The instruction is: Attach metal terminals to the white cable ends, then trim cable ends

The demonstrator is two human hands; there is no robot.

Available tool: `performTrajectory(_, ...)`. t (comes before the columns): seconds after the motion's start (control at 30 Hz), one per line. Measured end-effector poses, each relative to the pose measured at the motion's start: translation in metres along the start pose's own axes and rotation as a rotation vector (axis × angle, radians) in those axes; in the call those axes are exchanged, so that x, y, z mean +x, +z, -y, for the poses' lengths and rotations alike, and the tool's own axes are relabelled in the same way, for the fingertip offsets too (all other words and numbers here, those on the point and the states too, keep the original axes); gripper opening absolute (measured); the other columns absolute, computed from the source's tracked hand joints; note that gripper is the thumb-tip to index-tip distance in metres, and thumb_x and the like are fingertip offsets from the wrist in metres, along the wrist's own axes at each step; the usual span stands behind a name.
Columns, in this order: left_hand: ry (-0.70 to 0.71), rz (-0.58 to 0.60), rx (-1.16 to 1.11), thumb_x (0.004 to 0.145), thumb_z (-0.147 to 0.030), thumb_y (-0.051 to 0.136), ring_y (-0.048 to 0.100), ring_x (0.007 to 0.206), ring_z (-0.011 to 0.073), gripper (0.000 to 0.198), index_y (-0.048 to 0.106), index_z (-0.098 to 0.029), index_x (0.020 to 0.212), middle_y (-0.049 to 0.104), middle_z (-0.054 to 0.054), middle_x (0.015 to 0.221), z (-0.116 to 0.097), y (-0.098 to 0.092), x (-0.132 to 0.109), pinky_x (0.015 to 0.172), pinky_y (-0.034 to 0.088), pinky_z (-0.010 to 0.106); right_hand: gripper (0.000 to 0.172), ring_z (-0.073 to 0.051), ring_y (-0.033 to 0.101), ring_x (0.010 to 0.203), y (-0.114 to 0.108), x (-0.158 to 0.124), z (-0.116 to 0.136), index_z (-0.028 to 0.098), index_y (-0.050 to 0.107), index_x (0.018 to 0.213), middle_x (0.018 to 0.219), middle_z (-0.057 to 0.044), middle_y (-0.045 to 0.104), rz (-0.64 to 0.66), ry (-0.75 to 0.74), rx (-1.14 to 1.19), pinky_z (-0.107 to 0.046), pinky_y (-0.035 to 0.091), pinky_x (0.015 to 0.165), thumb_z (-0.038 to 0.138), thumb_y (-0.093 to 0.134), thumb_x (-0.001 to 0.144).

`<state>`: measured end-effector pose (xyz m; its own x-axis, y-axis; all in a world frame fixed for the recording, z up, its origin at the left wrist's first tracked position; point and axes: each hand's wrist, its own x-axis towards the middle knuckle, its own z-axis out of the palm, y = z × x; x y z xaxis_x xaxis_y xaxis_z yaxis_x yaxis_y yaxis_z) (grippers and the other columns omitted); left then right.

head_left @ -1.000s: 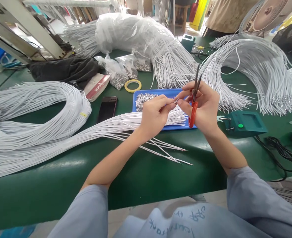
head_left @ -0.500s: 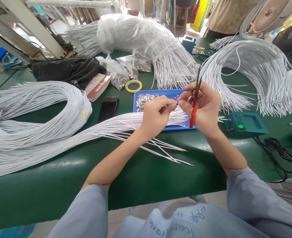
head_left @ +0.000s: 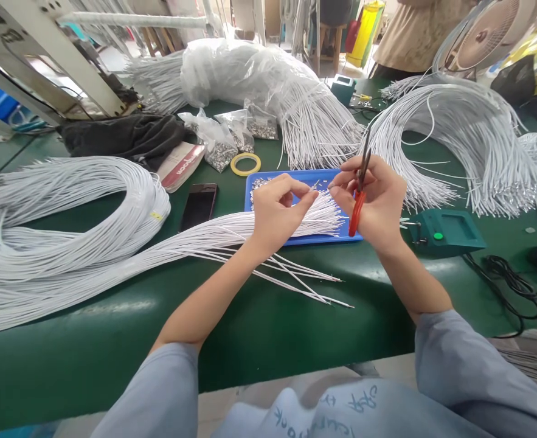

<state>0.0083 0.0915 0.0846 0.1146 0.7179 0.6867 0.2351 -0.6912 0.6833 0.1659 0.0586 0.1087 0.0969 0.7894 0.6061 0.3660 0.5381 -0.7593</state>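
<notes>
My left hand (head_left: 277, 210) pinches the tip of a white wire above the blue tray (head_left: 307, 240). To its right, my right hand (head_left: 375, 198) has red-handled scissors (head_left: 357, 210) lodged in it, blades pointing up. A small gap separates the fingertips of the two hands; anything tiny between the right fingertips is too small to make out. Under my left hand, a bundle of white wires (head_left: 204, 230) runs from the left and ends over the tray. Small metal pieces (head_left: 259, 184) lie in the tray, partly hidden by my left hand.
Coiled white wires (head_left: 145, 198) and a phone (head_left: 199, 207) lie left. Behind are yellow tape (head_left: 245, 164), bags of metal parts (head_left: 218, 149) and a plastic-wrapped wire bundle (head_left: 245, 73). A green device (head_left: 448, 231) and more wires (head_left: 473, 121) are right; a person (head_left: 418, 36) stands behind.
My left hand has moved slightly left, away from my right hand, so the fingertips are now apart. The scissors remain in my right hand. The whole view has shifted a little.
</notes>
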Motion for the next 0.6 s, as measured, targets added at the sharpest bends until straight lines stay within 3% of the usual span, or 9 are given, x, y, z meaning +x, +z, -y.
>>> performTrajectory(0.07,-0.029,0.191,-0.060,0.078,-0.019,0.073,0.045,0.051,0.0063,0.016,0.065,-0.016,0.064,0.063,-0.002,0.062,-0.004,-0.003,0.001,0.049,0.035,0.021,0.019,-0.013,0.060,0.068,-0.007,0.012,-0.019,0.026,0.058,0.093,0.074,0.003,0.062,0.002,0.020,-0.046,-0.031,0.052,0.062,0.028,0.067,0.076)
performTrajectory(0.23,0.017,1.013,-0.160,0.081,-0.014,0.070,0.057,0.061,0.0088,0.010,0.071,-0.016,0.071,0.067,0.001,0.069,-0.015,0.007,-0.017,0.059,0.043,0.021,0.023,-0.015,0.063,0.069,-0.020,0.045,-0.098,0.021,0.059,0.087,0.071,0.001,0.064,0.043,0.270,-0.227,-0.032,0.052,0.068,0.012,0.057,0.066)
performTrajectory(0.37,0.050,1.413,-0.049,0.080,-0.011,0.066,0.060,0.064,0.0117,0.013,0.071,-0.014,0.068,0.069,0.003,0.071,-0.009,0.027,-0.045,0.060,0.042,0.023,0.031,-0.022,0.068,0.077,-0.021,0.050,-0.141,0.014,0.067,0.095,0.079,-0.006,0.071,0.114,0.479,-0.527,-0.032,0.051,0.072,0.011,0.056,0.066)
performTrajectory(0.47,-0.012,1.571,-0.010,0.076,-0.011,0.066,0.063,0.065,0.0140,0.010,0.072,-0.015,0.069,0.071,0.003,0.070,0.000,0.037,-0.059,0.057,0.041,0.023,0.033,-0.027,0.069,0.086,-0.023,0.047,-0.148,0.011,0.070,0.098,0.089,-0.012,0.075,0.115,0.510,-0.582,-0.035,0.051,0.076,0.012,0.058,0.067)
performTrajectory(0.6,-0.081,1.566,0.034,0.078,-0.013,0.064,0.069,0.078,0.0169,0.013,0.076,-0.017,0.078,0.076,0.005,0.083,0.006,0.035,-0.055,0.065,0.046,0.023,0.037,-0.032,0.068,0.099,-0.027,0.047,-0.141,0.012,0.071,0.103,0.104,-0.017,0.075,0.090,0.536,-0.635,-0.038,0.050,0.084,0.012,0.057,0.069)
